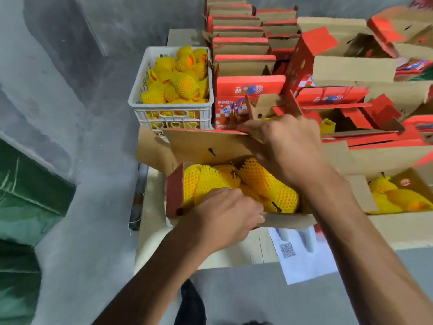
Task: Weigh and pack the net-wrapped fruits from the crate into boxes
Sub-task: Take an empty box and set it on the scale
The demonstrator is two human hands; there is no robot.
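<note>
An open cardboard box with red outer walls stands in front of me, filled with fruits in yellow foam net. My left hand grips the box's near flap, fingers curled over its edge beside the fruits. My right hand reaches over the box and holds its far flap near the top edge. Behind, a white plastic crate holds several more net-wrapped fruits.
Stacks of flat and open red boxes fill the back and right. Another open box with wrapped fruits is at the right. A white sheet with a QR code lies under the front box. Grey floor and a green sack are left.
</note>
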